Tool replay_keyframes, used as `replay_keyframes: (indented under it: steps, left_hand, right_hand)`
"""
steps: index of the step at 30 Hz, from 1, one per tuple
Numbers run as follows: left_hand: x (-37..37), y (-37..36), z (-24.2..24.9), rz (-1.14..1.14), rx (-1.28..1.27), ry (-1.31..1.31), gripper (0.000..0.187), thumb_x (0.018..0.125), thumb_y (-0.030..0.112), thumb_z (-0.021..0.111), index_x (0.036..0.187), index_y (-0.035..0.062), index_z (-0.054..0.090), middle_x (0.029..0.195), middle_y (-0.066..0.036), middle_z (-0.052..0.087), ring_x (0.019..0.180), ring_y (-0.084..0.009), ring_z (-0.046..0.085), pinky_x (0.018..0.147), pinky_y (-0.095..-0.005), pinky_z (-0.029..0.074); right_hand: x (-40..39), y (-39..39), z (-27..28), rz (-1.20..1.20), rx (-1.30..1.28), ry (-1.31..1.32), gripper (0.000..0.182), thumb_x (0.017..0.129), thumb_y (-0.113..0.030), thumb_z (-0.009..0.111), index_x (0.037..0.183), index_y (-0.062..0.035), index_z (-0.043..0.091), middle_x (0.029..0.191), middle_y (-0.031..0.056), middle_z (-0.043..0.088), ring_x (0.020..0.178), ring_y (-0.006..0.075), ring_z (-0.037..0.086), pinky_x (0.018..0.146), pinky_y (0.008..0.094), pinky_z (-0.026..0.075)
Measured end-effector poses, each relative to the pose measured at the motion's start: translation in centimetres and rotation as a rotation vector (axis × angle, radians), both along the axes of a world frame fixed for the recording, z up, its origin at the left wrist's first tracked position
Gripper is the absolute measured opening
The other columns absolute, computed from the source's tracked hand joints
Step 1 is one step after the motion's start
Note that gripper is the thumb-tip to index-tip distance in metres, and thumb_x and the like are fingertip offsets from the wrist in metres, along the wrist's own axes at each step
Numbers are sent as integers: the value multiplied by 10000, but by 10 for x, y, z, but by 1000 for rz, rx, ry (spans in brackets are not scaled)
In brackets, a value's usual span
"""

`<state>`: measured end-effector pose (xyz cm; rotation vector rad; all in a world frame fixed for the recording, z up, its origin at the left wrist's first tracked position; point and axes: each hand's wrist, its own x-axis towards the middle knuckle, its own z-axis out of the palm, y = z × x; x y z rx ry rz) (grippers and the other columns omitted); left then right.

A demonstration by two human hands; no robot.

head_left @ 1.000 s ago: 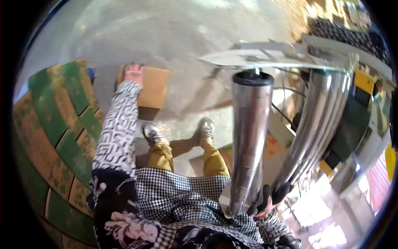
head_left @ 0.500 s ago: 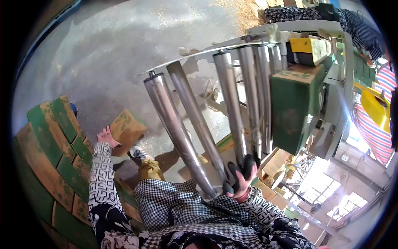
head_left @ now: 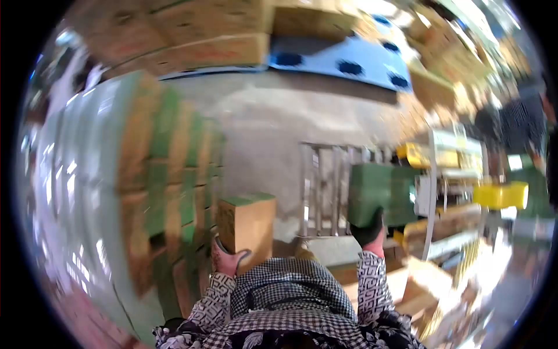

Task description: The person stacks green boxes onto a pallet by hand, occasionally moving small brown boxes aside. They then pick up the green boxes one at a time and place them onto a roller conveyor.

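In the head view, a brown cardboard box (head_left: pixel 253 230) with a green top stands upright in front of my apron, left of centre. My left hand (head_left: pixel 228 257) grips its lower left side, the thumb across the near face. Farther right, a green box (head_left: pixel 383 195) rests at the end of the metal rollers (head_left: pixel 325 189). My right hand (head_left: pixel 371 234), in a dark-fingered glove, is closed against its near edge with the thumb up; the fingertips are partly hidden. Motion blurs the picture.
Stacked green and brown boxes (head_left: pixel 168 192) rise close on my left, beside film-wrapped ones (head_left: pixel 75 174). A blue pallet (head_left: pixel 337 61) and large cartons (head_left: pixel 203 35) lie ahead. A machine frame (head_left: pixel 433 192) with yellow parts stands right, and another person (head_left: pixel 517 122) is beyond it.
My view has swung toward the stacks and the pallet. My left hand has brought the brown box up from near the floor to my front. My right hand has gone from the rollers to the green box.
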<state>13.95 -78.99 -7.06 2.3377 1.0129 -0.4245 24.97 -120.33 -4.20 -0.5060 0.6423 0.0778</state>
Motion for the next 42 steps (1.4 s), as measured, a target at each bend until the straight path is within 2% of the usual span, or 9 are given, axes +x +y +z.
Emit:
replay_keyframes:
  steps: [5,9,15,20,25,31,34,38,42]
  left_hand:
    - [-103,-8,165,307,-682,-532,975,475,288,876,1281,-16,417,1238,-138,524,1170,-236,481,996,-359,379]
    - [-159,43,349,364,-774,-603,921,442,151,835,1261,-4,442,1204,-116,544,1123,-210,500,980,-338,369]
    - [-311,130,342,364,-616,-1348,902,477,239,803,1255,-17,424,1213,-153,521,1093,-320,522,938,-429,427]
    - [-290,169,343,272,1098,-753,917,540,433,787,1284,33,432,1176,-147,514,1075,-340,496,928,-459,387]
    - [-261,260,249,155,1454,-351,855,584,505,748,1266,70,472,1181,-147,476,1076,-319,461,945,-431,326]
    - [-273,249,233,-24,565,-618,611,692,358,722,1183,43,539,1205,-206,515,1105,-357,486,960,-430,382]
    - [-312,268,235,386,831,-632,607,754,349,682,1222,6,504,1229,-235,498,1164,-372,457,995,-408,366]
    - [-315,290,193,670,191,-873,827,805,465,642,1354,-63,320,1350,-268,386,1273,-373,350,1051,-383,294]
    - [-279,287,148,748,44,-1225,517,874,247,578,1270,-37,406,1195,-235,469,1107,-326,445,948,-379,353]
  right_hand:
    - [-24,-51,-56,109,-104,-58,542,863,-405,571,1303,-110,455,1318,94,479,1189,287,456,1018,432,362]
    - [-67,-20,81,135,86,106,529,864,-462,554,1252,-105,511,1238,67,554,1102,246,522,975,377,407]
    - [-169,40,78,467,154,7,626,848,-516,568,1296,-91,466,1262,60,532,1124,241,513,946,412,418]
    - [-207,121,112,792,-155,-199,537,903,-353,488,1297,3,411,1237,131,514,1101,248,512,962,400,401]
    - [-238,221,163,1148,-1019,-1169,265,882,-110,505,1073,33,619,1127,182,537,1063,264,526,946,364,388]
    - [-281,341,178,1214,-185,-312,355,863,-117,607,1160,57,521,1081,93,600,997,188,571,868,287,452]
    - [-284,388,140,1261,-320,-570,316,893,-161,578,1147,20,528,1032,122,617,899,240,603,785,339,481]
    - [-260,407,121,1433,-1680,-1564,322,896,-164,521,1201,-59,526,892,224,578,819,388,567,714,419,479]
    - [-233,381,114,1336,-1246,-1372,341,914,-287,529,1125,-25,582,868,187,644,822,336,618,682,390,487]
